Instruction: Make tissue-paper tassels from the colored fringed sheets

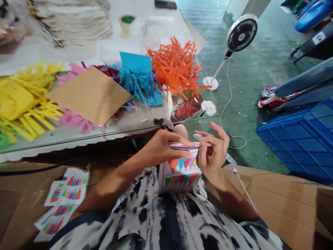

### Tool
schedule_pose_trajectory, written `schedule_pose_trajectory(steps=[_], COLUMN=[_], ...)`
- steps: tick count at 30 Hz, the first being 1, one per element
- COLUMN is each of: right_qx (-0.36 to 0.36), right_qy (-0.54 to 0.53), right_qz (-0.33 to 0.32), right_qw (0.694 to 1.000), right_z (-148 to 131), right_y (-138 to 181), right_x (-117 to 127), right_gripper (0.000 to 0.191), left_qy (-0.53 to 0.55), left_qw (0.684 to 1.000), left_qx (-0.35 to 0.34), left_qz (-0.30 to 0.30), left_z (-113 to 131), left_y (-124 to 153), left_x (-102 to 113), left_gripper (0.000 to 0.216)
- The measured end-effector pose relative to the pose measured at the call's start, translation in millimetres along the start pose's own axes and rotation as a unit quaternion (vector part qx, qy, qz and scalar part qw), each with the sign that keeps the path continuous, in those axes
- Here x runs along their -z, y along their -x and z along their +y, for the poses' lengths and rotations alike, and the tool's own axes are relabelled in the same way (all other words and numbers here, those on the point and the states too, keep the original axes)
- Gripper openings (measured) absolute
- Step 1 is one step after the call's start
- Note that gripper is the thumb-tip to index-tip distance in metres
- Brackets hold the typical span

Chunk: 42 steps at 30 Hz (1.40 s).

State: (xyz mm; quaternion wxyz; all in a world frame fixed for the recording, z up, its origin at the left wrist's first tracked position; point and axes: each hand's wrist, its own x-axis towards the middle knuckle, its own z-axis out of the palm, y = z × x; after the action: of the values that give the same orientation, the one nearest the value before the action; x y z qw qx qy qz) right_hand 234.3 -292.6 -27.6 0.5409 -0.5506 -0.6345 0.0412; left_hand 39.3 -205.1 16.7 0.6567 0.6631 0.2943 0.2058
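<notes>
1. at the left end of the surface (125, 121), a yellow fringed bundle (19, 97) spreads close to the near edge, its strips loose and overlapping.
2. below that edge, printed sheets (65, 191) lie overlapped on cardboard (17, 198) beside the left forearm, perhaps put there to be within easy reach.
3. a pink fringed bundle (80, 121) shows from under a brown sheet (90, 95), which rests slantwise on top, well in from the near edge; it may serve to keep the fringes down.
4. a blue fringed bundle (140, 81) sits just right of the brown sheet, and an orange fringed bundle (174, 66) touches it, hanging towards the right edge; grouping by colour probably keeps them easy to tell apart.
5. the left hand (169, 144) pinches the folded top of a printed packet (179, 175), thumb below and fingers above, seemingly to keep the fold flat.
6. the packet stands at the lap, below the surface's near edge, bright tassel pictures turned up towards the wearer; the body likely steadies its base.
7. the right hand (213, 152) has its grip closed on the fold's right end, thumb against forefinger, other fingers raised, probably for fine control.
</notes>
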Motion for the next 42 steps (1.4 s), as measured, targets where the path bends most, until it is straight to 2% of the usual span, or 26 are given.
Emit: schedule_pose_trajectory(steps=[2, 6, 9, 12, 14, 18, 20, 27, 42], right_qx=[0.005, 0.004, -0.049, -0.130, -0.162, -0.213, -0.229, -0.243, -0.210], right_qy=[0.031, 0.053, -0.014, -0.132, -0.190, -0.226, -0.206, -0.154, -0.097], right_qz=[-0.008, -0.011, -0.007, -0.030, -0.090, -0.281, -0.315, -0.298, -0.238], right_qw=[0.999, 0.999, 0.999, 0.982, 0.964, 0.908, 0.898, 0.910, 0.943], right_z=[0, -3, -7, -11, -14, -22, -24, -21, -17], right_y=[1, -1, -7, -20, -30, -45, -48, -43, -35], right_x=[0, -1, 3, 20, 36, 60, 61, 40, 31], right_gripper=[0.025, 0.024, 0.012, 0.005, 0.008, 0.011, 0.011, 0.017, 0.015], left_qy=[0.004, 0.026, 0.025, 0.029, 0.029, 0.032, 0.036, 0.037, 0.061], left_qw=[1.000, 1.000, 1.000, 0.999, 0.999, 0.999, 0.999, 0.999, 0.998], left_qx=[0.004, 0.012, 0.009, 0.018, 0.027, 0.018, 0.011, 0.021, 0.018], left_qz=[0.020, 0.007, 0.000, -0.002, 0.000, 0.003, 0.003, -0.001, -0.031], left_z=[-3, -2, 0, -1, -4, -9, -9, -4, 0], left_y=[1, 3, 4, 6, 6, 3, 1, -2, -5], left_x=[-5, -5, -1, 2, 4, 3, 2, -1, -1], left_gripper=[0.033, 0.029, 0.028, 0.030, 0.032, 0.031, 0.030, 0.031, 0.034])
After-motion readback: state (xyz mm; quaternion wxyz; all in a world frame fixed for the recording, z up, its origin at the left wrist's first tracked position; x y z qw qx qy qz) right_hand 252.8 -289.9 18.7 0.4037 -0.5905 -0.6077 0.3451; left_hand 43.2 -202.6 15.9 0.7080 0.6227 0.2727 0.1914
